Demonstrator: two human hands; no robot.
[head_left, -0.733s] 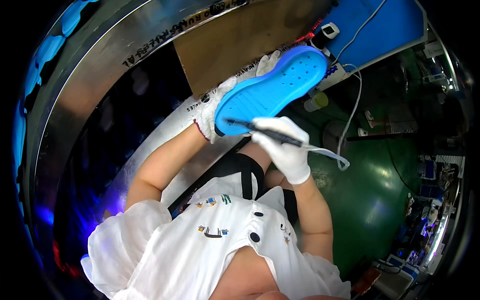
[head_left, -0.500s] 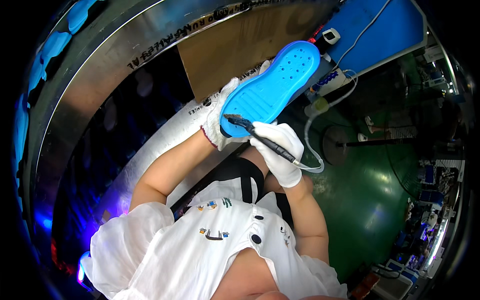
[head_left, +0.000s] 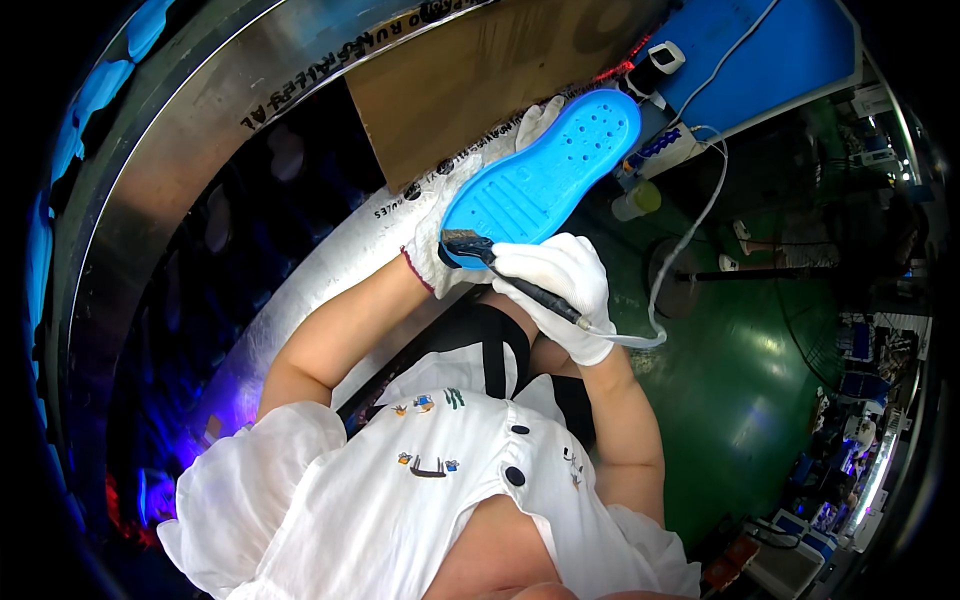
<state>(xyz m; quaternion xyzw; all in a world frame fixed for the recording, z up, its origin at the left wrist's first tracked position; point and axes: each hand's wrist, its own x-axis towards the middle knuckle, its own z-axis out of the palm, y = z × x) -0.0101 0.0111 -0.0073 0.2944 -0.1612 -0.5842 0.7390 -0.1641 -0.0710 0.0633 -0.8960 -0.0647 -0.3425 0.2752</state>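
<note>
Left arm reaching forward, the left hand (head_left: 430, 237) holds up the sole (head_left: 540, 185), fingers along its left edge; the right hand (head_left: 562, 280), angled inward, grips the brush (head_left: 540, 294) over its near end.

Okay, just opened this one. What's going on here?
A person in white gloves is working on a blue shoe sole. The left hand holds it from beneath and along its edge, tilted so that the face with holes and grooves shows. The right hand grips a black-handled brush with a pale tube at its back end. Its brown bristles are at the end of the sole nearest the person.
</note>
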